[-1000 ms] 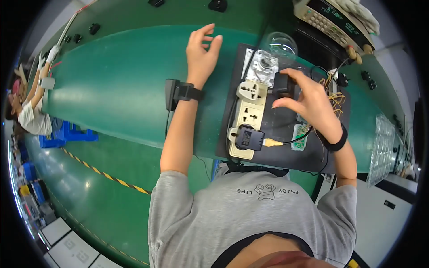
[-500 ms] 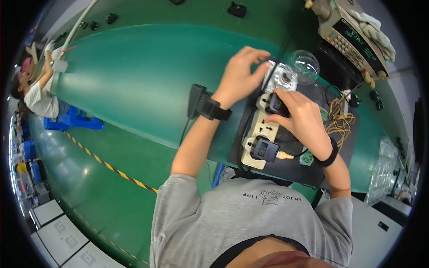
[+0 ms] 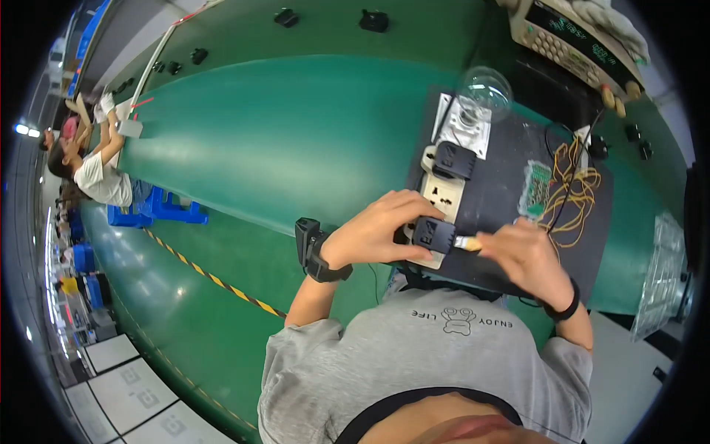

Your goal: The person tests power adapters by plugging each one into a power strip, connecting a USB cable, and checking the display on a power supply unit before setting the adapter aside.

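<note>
My left hand [image 3: 383,228] grips a black power adapter [image 3: 435,234] between thumb and fingers, at the near end of a cream power strip [image 3: 448,185]. My right hand [image 3: 523,255] pinches a yellow USB plug [image 3: 471,243], its metal tip showing right beside the adapter; whether it touches cannot be told. A second black adapter [image 3: 454,160] sits farther up the strip. Beyond it, a clear glass bulb [image 3: 486,92] stands over a white plate [image 3: 475,138].
A black mat [image 3: 495,200] lies on the green table [image 3: 296,140]. To the right are a green circuit board [image 3: 539,191] and tangled yellow wires [image 3: 580,189]. A bench meter [image 3: 573,48] stands far right. Another person [image 3: 103,174] sits far left, beside blue stools [image 3: 170,207].
My left hand has come from the white plate to the near adapter. My right hand has left the far adapter and now holds the USB plug, whose metal tip shows.
</note>
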